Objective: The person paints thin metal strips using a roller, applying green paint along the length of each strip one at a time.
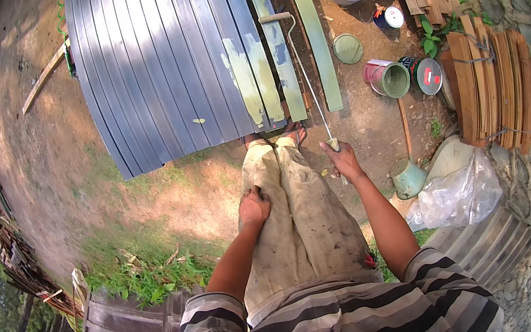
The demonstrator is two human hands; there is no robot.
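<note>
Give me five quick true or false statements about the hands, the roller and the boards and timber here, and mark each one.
1. The right hand holds a paint roller by its handle. True.
2. The left hand grips a paint can. False: the left hand rests on the trousers.
3. The roller reaches over a narrow board partly covered in green paint. True.
4. The wide row of boards is green all over. False: most of it is grey-blue, with green patches near its right edge.
5. The tied bundle of wooden slats lies at the picture's right. True.
</note>
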